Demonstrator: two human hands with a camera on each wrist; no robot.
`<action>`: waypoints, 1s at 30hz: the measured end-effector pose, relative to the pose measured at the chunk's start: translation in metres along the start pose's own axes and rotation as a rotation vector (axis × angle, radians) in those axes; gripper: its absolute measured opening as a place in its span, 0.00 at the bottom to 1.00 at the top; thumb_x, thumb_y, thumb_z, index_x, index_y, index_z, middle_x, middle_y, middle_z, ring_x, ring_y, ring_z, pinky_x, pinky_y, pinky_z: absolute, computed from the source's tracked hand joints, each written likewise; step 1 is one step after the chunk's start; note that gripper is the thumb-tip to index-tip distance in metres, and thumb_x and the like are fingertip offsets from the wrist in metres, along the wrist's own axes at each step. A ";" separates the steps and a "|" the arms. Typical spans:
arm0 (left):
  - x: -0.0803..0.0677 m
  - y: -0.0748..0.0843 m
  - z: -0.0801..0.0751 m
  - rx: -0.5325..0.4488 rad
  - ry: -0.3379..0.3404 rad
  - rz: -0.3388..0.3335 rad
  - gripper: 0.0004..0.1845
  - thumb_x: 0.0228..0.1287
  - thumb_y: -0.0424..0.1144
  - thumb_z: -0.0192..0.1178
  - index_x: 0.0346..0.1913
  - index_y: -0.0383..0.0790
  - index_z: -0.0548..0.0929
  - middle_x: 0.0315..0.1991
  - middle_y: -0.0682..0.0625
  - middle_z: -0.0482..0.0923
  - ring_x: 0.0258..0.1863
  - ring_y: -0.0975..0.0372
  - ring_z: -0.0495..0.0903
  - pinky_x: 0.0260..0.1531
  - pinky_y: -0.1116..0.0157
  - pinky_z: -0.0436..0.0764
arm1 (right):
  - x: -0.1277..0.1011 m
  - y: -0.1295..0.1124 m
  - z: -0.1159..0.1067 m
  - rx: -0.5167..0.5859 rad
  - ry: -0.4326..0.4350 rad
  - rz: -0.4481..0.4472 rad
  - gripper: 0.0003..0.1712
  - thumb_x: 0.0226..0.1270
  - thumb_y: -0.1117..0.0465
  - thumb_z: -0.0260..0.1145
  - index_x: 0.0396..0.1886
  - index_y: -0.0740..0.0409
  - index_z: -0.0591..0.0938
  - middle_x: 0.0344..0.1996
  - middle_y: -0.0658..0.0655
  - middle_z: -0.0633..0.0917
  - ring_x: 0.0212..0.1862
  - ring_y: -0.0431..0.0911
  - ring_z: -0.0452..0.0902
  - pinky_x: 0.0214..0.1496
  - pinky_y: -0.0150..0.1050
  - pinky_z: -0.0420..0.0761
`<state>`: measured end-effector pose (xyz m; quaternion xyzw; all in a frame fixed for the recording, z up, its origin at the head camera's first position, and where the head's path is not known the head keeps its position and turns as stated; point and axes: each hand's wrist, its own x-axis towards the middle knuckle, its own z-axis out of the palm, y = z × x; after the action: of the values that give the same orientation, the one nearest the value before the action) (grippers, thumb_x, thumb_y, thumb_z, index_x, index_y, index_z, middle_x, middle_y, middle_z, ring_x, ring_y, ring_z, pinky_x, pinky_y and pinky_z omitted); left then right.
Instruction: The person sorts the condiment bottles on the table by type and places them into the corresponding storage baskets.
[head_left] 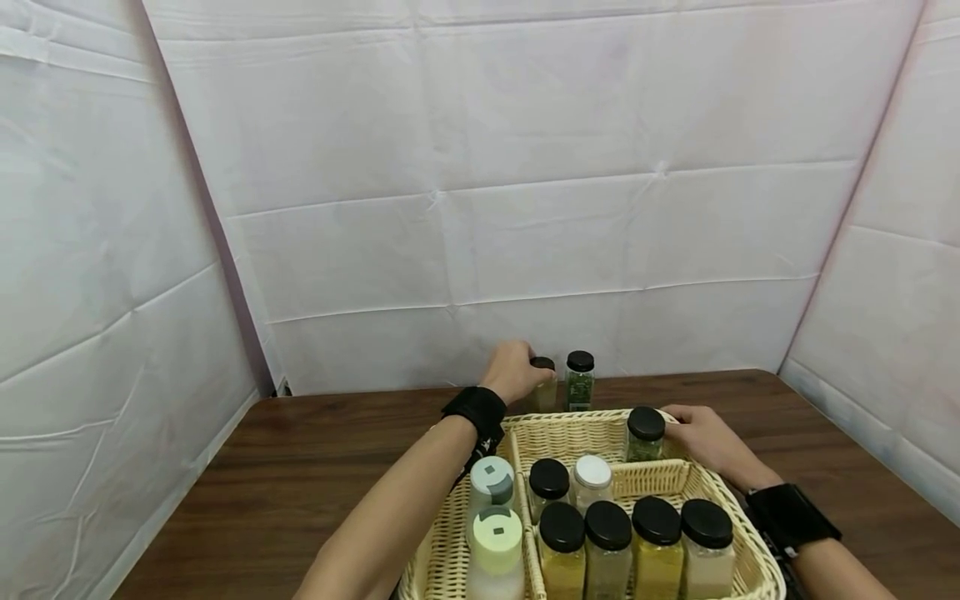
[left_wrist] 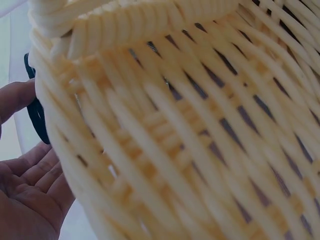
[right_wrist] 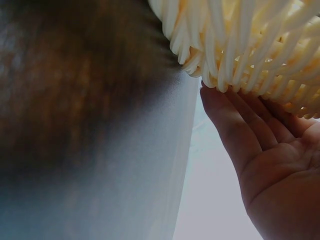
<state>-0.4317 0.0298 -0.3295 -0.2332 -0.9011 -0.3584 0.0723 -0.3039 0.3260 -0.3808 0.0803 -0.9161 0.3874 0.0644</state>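
My left hand [head_left: 516, 372] reaches past the far rim of a wicker basket [head_left: 577, 421] and grips the black lid of a yellowish jar [head_left: 543, 385] standing on the table behind it. In the left wrist view the thumb and fingers of that hand [left_wrist: 27, 185] flank the black lid [left_wrist: 36, 112] beside the basket wall [left_wrist: 190, 130]. A green-herb jar [head_left: 580, 379] stands just right of the held jar. My right hand [head_left: 701, 435] lies with straight fingers against the basket's far right corner; in the right wrist view this hand [right_wrist: 260, 145] touches the weave [right_wrist: 250, 45].
The basket holds several jars, among them a herb jar [head_left: 645, 433] near my right hand and two pale-lidded bottles [head_left: 492, 500] at left. It sits on a dark wooden table [head_left: 300, 467]. White cloth walls [head_left: 525, 208] close in the back and sides.
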 end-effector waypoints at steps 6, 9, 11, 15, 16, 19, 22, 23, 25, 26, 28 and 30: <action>-0.001 -0.002 -0.002 0.011 0.005 -0.018 0.18 0.66 0.43 0.76 0.24 0.39 0.81 0.17 0.52 0.71 0.17 0.62 0.67 0.21 0.66 0.65 | 0.003 0.000 0.000 -0.011 0.000 -0.023 0.24 0.87 0.47 0.57 0.59 0.62 0.85 0.44 0.56 0.85 0.43 0.51 0.78 0.46 0.51 0.70; -0.002 -0.001 -0.004 0.012 0.011 -0.021 0.18 0.66 0.44 0.76 0.24 0.39 0.82 0.18 0.51 0.72 0.18 0.62 0.67 0.21 0.66 0.65 | 0.003 0.000 -0.001 -0.020 0.005 -0.035 0.24 0.87 0.46 0.56 0.58 0.62 0.85 0.42 0.55 0.84 0.40 0.51 0.76 0.44 0.51 0.67; -0.002 0.000 -0.004 0.015 0.014 -0.020 0.18 0.65 0.44 0.77 0.24 0.39 0.81 0.18 0.51 0.72 0.18 0.61 0.67 0.21 0.66 0.64 | 0.003 0.000 0.000 -0.025 0.007 -0.037 0.25 0.87 0.46 0.56 0.58 0.63 0.85 0.41 0.55 0.84 0.39 0.50 0.76 0.43 0.51 0.67; -0.004 0.002 -0.004 0.019 0.009 -0.024 0.19 0.66 0.44 0.77 0.23 0.39 0.81 0.17 0.51 0.72 0.17 0.62 0.67 0.20 0.66 0.64 | 0.003 0.000 0.000 -0.018 0.003 -0.036 0.25 0.86 0.46 0.57 0.58 0.63 0.85 0.42 0.55 0.84 0.40 0.50 0.76 0.43 0.52 0.67; -0.004 0.002 -0.004 0.019 0.009 -0.025 0.19 0.66 0.44 0.77 0.23 0.39 0.81 0.17 0.51 0.72 0.18 0.62 0.67 0.20 0.66 0.65 | 0.003 0.000 0.000 -0.015 0.003 -0.033 0.25 0.86 0.46 0.57 0.58 0.62 0.85 0.42 0.55 0.84 0.40 0.50 0.75 0.43 0.52 0.67; -0.006 0.004 -0.005 0.022 0.013 -0.020 0.19 0.66 0.45 0.77 0.22 0.40 0.81 0.17 0.52 0.72 0.17 0.62 0.67 0.20 0.67 0.64 | 0.003 0.000 -0.001 -0.006 -0.006 -0.025 0.25 0.86 0.46 0.57 0.58 0.62 0.85 0.40 0.56 0.83 0.38 0.51 0.74 0.42 0.52 0.67; -0.008 0.006 -0.007 0.021 0.026 -0.004 0.21 0.65 0.45 0.77 0.20 0.43 0.78 0.16 0.53 0.69 0.17 0.63 0.65 0.20 0.67 0.63 | 0.004 -0.001 -0.001 -0.008 -0.011 -0.014 0.25 0.87 0.46 0.56 0.58 0.62 0.84 0.40 0.55 0.83 0.39 0.51 0.75 0.43 0.52 0.68; -0.010 0.007 -0.008 0.015 0.025 0.005 0.23 0.66 0.45 0.77 0.19 0.43 0.77 0.15 0.53 0.67 0.16 0.63 0.64 0.20 0.67 0.62 | 0.004 -0.002 -0.001 -0.008 -0.013 -0.012 0.25 0.87 0.46 0.56 0.58 0.62 0.84 0.40 0.55 0.84 0.39 0.51 0.75 0.44 0.52 0.69; -0.013 0.009 -0.009 0.005 0.025 0.021 0.24 0.65 0.45 0.77 0.17 0.45 0.74 0.14 0.54 0.64 0.15 0.63 0.62 0.19 0.67 0.61 | 0.004 -0.002 -0.001 -0.005 -0.012 -0.011 0.25 0.87 0.46 0.56 0.59 0.63 0.84 0.40 0.55 0.84 0.40 0.51 0.76 0.45 0.52 0.70; -0.014 0.010 -0.009 -0.004 0.024 0.030 0.25 0.65 0.45 0.77 0.17 0.45 0.74 0.13 0.54 0.64 0.15 0.63 0.61 0.19 0.67 0.60 | 0.004 -0.002 -0.002 -0.003 -0.009 -0.011 0.25 0.87 0.46 0.57 0.59 0.63 0.84 0.40 0.55 0.84 0.40 0.51 0.77 0.45 0.52 0.71; -0.016 0.011 -0.010 -0.020 0.009 0.039 0.26 0.66 0.44 0.76 0.16 0.45 0.72 0.13 0.54 0.62 0.14 0.63 0.60 0.19 0.67 0.60 | 0.003 -0.002 -0.002 0.002 -0.010 -0.013 0.24 0.87 0.47 0.57 0.59 0.63 0.84 0.38 0.56 0.84 0.39 0.51 0.77 0.45 0.51 0.72; -0.017 0.011 -0.009 -0.036 0.000 0.042 0.24 0.66 0.44 0.76 0.17 0.45 0.75 0.14 0.54 0.65 0.14 0.63 0.62 0.19 0.67 0.61 | 0.003 0.000 -0.001 -0.001 -0.010 -0.016 0.23 0.87 0.48 0.57 0.58 0.63 0.84 0.37 0.56 0.83 0.38 0.51 0.76 0.44 0.51 0.71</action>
<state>-0.4118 0.0240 -0.3211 -0.2532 -0.8894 -0.3730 0.0757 -0.3064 0.3265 -0.3793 0.0896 -0.9160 0.3860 0.0628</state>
